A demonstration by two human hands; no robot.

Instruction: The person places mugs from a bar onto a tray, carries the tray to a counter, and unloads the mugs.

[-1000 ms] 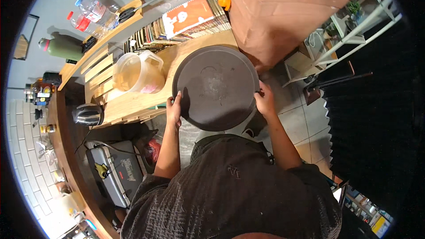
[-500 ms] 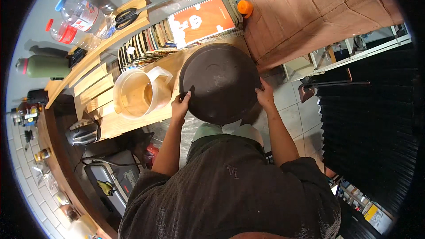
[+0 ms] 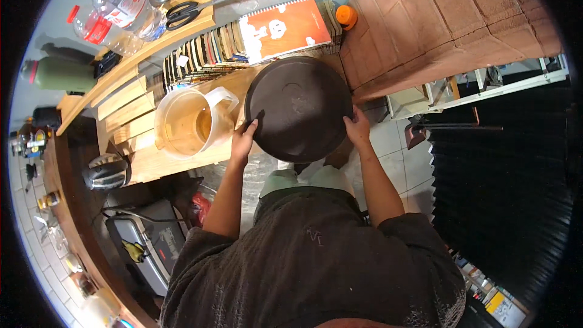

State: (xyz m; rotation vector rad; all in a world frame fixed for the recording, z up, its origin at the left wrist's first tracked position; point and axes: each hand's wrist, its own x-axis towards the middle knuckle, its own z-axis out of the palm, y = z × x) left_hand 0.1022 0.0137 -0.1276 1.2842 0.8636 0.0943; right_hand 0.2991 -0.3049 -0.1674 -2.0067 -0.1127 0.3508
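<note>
Both of my hands hold a large round black tray-like disc by its rim, in front of me at the far side of my lap. My left hand grips the left edge, its thumb on top and the other fingers hidden beneath. At the right edge my right hand pinches the rim in the same way. The disc has a low lip and pale smudges near its middle. Just left of it, a translucent plastic pitcher stands on the wooden slatted bench.
Behind the disc are a row of books, an orange spiral notebook and an orange-capped container. Plastic bottles and black scissors lie along a wooden ledge. A brick structure rises at the right, beside black corrugated sheeting.
The view has shifted slightly. The disc stays in both hands, with nearly the same grip and only a small shift toward the wall.
</note>
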